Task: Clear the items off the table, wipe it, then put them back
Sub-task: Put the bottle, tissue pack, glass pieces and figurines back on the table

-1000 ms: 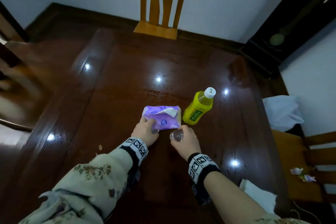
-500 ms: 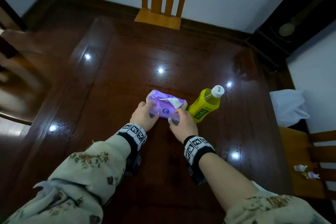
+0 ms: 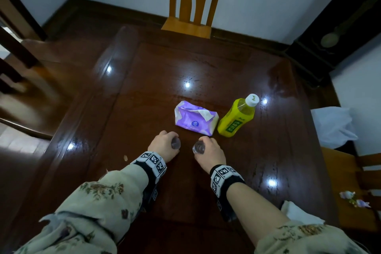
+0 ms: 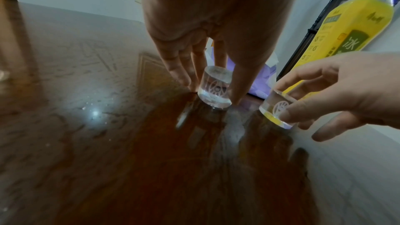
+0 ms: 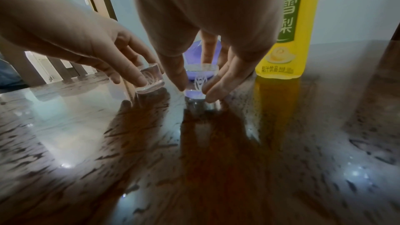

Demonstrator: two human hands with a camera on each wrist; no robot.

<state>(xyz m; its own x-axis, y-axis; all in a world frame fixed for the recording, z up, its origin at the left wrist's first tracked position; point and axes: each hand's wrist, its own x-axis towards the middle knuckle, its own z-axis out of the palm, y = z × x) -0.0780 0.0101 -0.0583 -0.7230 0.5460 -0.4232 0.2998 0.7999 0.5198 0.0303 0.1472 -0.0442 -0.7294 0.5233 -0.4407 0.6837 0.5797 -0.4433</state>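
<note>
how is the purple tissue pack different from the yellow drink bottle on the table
The tissue pack is purple, soft and crumpled; the bottle is yellow and rigid, with a white cap. The pack lies low and flat with a white tissue poking out of its torn top; the bottle stands upright and capped. The pack is nearer the left hand, the bottle off to the right. Both rest on the dark table, untouched.

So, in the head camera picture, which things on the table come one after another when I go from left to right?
Left hand holding a small clear glass cylinder → right hand holding a second clear glass cylinder → yellow plastic drink bottle with a white cap.
</note>
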